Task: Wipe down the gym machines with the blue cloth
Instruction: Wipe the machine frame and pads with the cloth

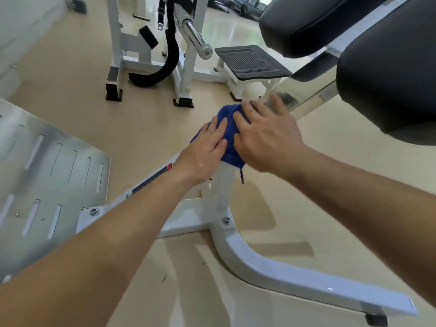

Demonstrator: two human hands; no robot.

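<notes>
Reaching forward from the bottom edge, two bare forearms converge at mid-view. Nearest, a curved white leg (283, 277) rests on the beige floor (70, 90) and is bolted to a cross-member. A slotted metal plate (47, 173) lies at left, beside a slanted white beam.

Left hand (206, 151): fingers straight and together, lying flat on the left side of the cloth (230, 147). No finger curls round the fabric.

Right hand (266, 138): fingers straight and slightly spread, palm down on the right and upper side of the cloth. Neither hand pinches it; both press it with flat, unclenched fingers.

Cloth: blue, bunched, draped over the top of the white upright (224, 185) where the slanted beam meets it. It lies under both palms and shows in the gap between the hands and beyond the left fingertips. A loose thread hangs from its lower edge.

Right of the hands and higher, two black pads (389, 86) are mounted. Farther off, a ribbed black footplate (252, 62) stands just above the floor. Beyond it, a chrome bar (195, 36) projects from a second white machine (115, 43).
</notes>
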